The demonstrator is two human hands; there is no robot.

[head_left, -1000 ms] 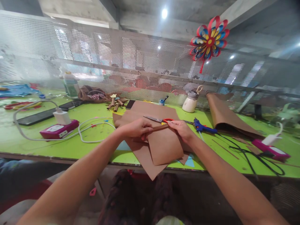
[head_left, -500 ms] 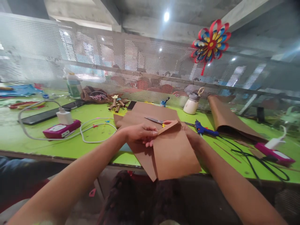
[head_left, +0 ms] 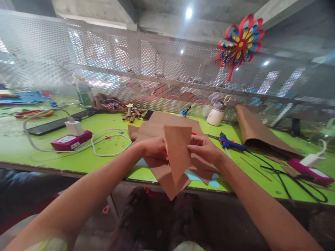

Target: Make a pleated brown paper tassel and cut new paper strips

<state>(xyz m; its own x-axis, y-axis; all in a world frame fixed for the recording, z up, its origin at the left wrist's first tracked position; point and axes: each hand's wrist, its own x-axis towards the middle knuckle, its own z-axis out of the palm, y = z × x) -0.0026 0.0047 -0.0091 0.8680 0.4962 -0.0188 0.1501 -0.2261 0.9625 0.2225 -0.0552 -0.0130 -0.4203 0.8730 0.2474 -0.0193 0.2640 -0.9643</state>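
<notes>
Both my hands hold a piece of brown paper up off the green table, turned on edge so a pointed corner stands up. My left hand grips its left side, fingers closed behind it. My right hand pinches its right side. Under them lie more brown paper sheets, reaching over the table's front edge. The red-handled scissors are mostly hidden behind the raised paper.
A blue glue gun with a black cord lies right of my hands, beyond it a brown paper roll and a white bottle. On the left are a pink power strip, white cable and phone. A paper pinwheel hangs on the mesh wall.
The brown paper lay flat under my hands; I lifted it off the table and turned it upright, so it now covers the scissors.
</notes>
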